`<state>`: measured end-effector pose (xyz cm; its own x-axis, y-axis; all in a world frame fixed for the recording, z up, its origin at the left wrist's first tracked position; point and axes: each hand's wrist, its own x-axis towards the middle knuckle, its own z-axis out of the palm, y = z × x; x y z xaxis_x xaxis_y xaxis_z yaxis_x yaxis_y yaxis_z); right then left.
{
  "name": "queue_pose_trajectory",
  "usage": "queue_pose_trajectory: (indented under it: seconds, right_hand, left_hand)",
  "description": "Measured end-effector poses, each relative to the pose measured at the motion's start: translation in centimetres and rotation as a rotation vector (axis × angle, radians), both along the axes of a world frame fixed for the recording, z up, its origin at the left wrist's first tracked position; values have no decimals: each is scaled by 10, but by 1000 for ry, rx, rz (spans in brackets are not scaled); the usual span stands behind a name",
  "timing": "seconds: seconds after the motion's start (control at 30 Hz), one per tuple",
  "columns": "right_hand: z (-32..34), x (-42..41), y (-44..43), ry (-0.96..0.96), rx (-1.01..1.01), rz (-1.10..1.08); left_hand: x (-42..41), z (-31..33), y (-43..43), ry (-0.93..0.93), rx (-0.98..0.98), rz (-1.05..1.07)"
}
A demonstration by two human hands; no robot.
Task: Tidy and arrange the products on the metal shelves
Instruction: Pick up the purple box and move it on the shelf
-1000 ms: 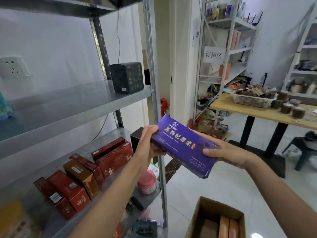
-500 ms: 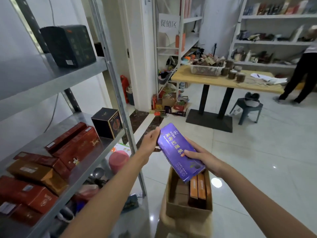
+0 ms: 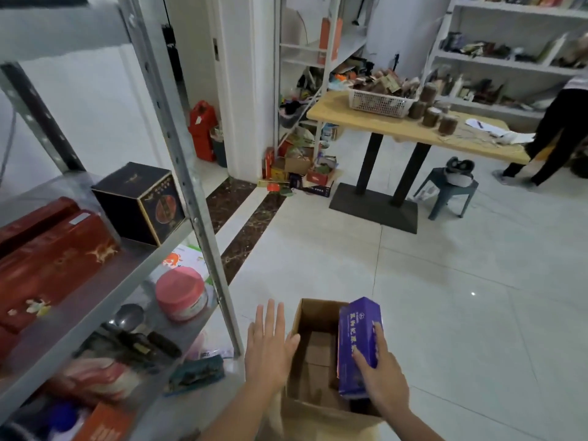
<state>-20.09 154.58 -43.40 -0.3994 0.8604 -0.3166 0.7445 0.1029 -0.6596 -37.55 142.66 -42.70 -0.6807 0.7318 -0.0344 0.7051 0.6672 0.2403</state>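
Observation:
A purple product box [image 3: 355,338] stands on end inside the open cardboard carton [image 3: 313,313] on the floor, along the carton's right side. My right hand [image 3: 380,374] grips it, fingers laid over its face. My left hand [image 3: 269,343] hovers flat with spread fingers just left of the carton, holding nothing. On the metal shelf [image 3: 105,291] to the left lie red boxes [image 3: 47,262] and a black cube box [image 3: 140,202].
A pink-lidded tub [image 3: 181,294], a spoon and dark items sit on the lower shelf level. The steel upright [image 3: 197,218] stands close to my left hand. Farther back are a wooden table [image 3: 410,128], a grey stool [image 3: 447,192] and a person [image 3: 553,128] at right.
I have looked down from the shelf to the floor. The purple box went from both hands at chest height into the carton. My left hand let go of it.

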Motion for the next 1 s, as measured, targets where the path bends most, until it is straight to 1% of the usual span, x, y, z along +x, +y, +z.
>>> queue_pose_trajectory:
  seconds: [0.1,0.17,0.27,0.33,0.4,0.43,0.53,0.6,0.67,0.73,0.8,0.87,1.0]
  right_hand:
    - [-49,-23,7,-27,66,53]
    - [-82,-34,10,-139,161,101]
    - [-125,-45,11,-232,302,110]
    - [-139,-55,9,-229,395,69]
    - [-146,-67,7,-231,483,50]
    - [-147,-72,6,-234,491,42]
    - [-145,-80,-4,-181,416,8]
    - [-147,-79,-11,-152,402,34]
    - [-150,-79,-10,-225,389,75]
    - [-153,-77,0,-353,338,87]
    - [-157,-75,8,-462,332,101]
    - [-164,-78,12,-495,361,142]
    - [-182,-89,17,-541,472,286]
  left_hand:
    - [-2,-37,25,-40,-85,-43]
    - [-4,-58,42,-18,-107,-57]
    - [-8,-92,57,-6,-106,-73]
    - [-10,-112,63,9,-110,-78]
    - [-10,-128,68,46,-47,-60]
    - [-10,-133,70,57,-18,-44]
    - [-6,-138,72,40,-53,-26]
    - [-6,-136,71,43,-67,-28]
    - [-6,-139,70,44,-21,-32]
    - [-6,-142,69,65,17,-20]
    - [-5,-145,70,62,-7,-23]
    - [-6,-147,71,65,-34,-23]
    - [-6,-149,72,57,-11,-7]
